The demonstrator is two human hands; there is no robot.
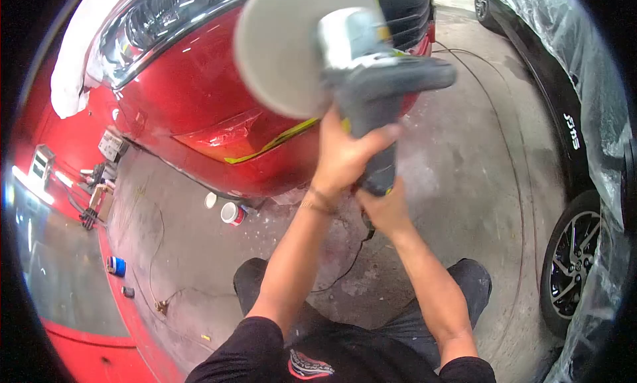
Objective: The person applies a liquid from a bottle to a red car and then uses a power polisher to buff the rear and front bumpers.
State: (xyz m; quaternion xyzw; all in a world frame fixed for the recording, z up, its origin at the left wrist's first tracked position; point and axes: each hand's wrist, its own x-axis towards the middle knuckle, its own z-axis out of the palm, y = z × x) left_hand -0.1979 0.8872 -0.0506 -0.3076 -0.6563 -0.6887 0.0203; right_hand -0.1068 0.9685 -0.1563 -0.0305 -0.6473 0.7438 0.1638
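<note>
Both my hands are on a car polisher (371, 104) with a dark body, a silver head and a D-shaped side handle; it is smeared by motion. My left hand (348, 151) wraps round the body just below the head. Lower down, my right hand (387, 209) is closed round the rear end, near where the black cord (355, 258) hangs. The round pale pad (282, 48) faces left and overlaps the front of a red car (219, 71) in this view. Yellow-green tape (272, 144) lines an orange-red lamp or trim on the bumper.
White and red tubs (233, 214) stand on the floor under the bumper. A blue can (116, 266) is by the red wall at left. A black car (551, 77) under plastic sheeting (597, 71) flanks me at right. Cables (521, 204) cross the floor.
</note>
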